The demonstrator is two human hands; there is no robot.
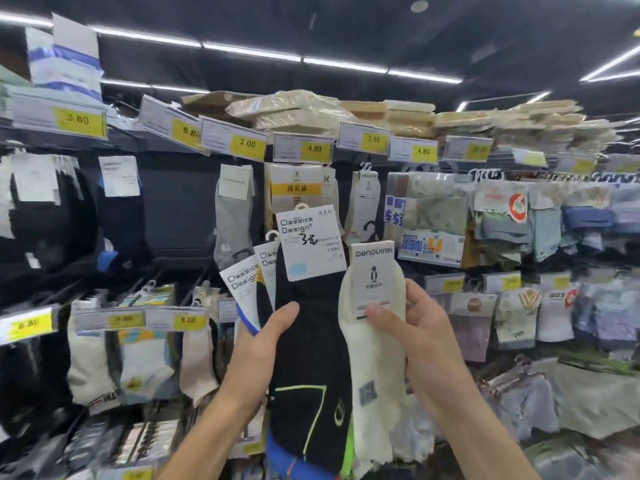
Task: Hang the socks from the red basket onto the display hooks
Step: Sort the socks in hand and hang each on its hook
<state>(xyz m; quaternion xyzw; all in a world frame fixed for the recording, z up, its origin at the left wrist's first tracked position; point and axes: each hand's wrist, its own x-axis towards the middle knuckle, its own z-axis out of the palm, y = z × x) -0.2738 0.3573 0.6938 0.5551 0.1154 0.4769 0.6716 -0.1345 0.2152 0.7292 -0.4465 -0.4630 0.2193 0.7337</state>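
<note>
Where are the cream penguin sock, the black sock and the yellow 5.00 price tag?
cream penguin sock [372,358], head view, on its knit middle below the card.
black sock [311,358], head view, on the plain fabric under its label.
yellow 5.00 price tag [188,320], head view, on the printed number.

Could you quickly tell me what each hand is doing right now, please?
Left hand: grips the fanned bunch of black card-labelled socks.
Right hand: pinches the cream knitted sock with penguin label.

One wide-angle camera, worn on the head, faces forward and level at the rack [180,209], which stands near and fills the frame; the ceiling lights [249,51] show along the top edge.
</note>
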